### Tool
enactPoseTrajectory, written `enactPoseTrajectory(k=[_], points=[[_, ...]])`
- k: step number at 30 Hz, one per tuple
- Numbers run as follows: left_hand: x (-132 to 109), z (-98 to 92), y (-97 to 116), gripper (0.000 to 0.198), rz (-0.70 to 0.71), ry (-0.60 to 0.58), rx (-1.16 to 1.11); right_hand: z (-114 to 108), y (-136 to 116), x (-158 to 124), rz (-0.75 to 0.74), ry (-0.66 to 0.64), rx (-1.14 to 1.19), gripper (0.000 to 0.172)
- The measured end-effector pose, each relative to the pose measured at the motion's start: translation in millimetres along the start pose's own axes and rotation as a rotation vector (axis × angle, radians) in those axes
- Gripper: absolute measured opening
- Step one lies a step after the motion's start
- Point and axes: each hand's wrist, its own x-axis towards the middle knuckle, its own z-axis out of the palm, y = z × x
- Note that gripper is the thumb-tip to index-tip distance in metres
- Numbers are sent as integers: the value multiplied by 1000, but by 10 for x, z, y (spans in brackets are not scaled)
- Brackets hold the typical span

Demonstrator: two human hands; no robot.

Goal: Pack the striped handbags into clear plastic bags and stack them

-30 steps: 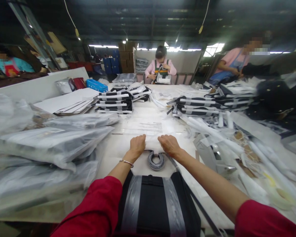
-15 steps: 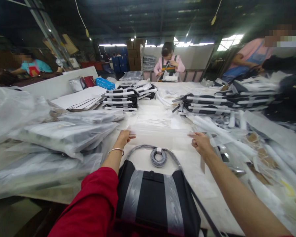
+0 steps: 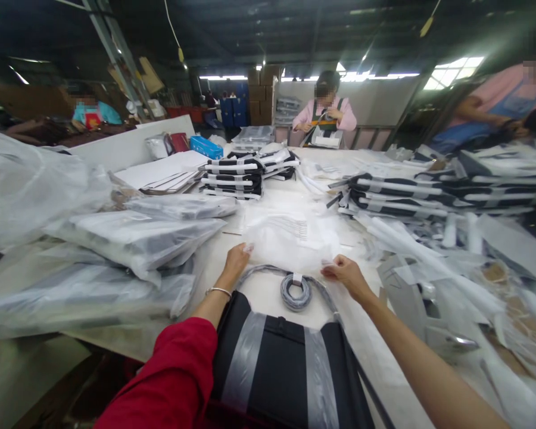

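Note:
A clear plastic bag (image 3: 290, 238) with printed lines on it is stretched between my two hands above the table. My left hand (image 3: 238, 260) pinches its left near corner, and my right hand (image 3: 346, 275) pinches the right one. Just below lies a black handbag (image 3: 279, 369) with two grey wrapped bands across its front. Its handle (image 3: 261, 269), wrapped in grey, arches away from me on the table. Inside that arch sits a coiled grey-wrapped ring (image 3: 295, 293) with a white tag. A dark strap runs down the bag's right side.
Plastic-wrapped bags (image 3: 134, 238) are piled on the left. Black bags with white-wrapped handles stand in stacks (image 3: 232, 179) ahead and at the right (image 3: 397, 193). Loose wrapping and clear plastic (image 3: 464, 268) cover the right side. A co-worker (image 3: 325, 113) is across the table; others are at either side.
My hands have come closer together and nearer to me. The plastic bag, taut between them before, now billows looser and puffier. The view has shifted slightly left.

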Motion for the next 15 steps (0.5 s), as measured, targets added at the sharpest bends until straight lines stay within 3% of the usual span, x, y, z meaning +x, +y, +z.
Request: enactPoseTrajectory(k=[4,8,11,15], points=[[-233,-65,-28,24,40,-107,290,14,50,71,39,-26,-146,39],[-500,-142,-61,28,-3,-139,493,0,-9,97,28,-86,-226,30],[-621,-151,-66,31,-47,-144,544,11,-60,111,-23,-123,-251,29],[-728,-176,-16,34,-37,-191,451,77,-101,174,-59,-123,-212,33]])
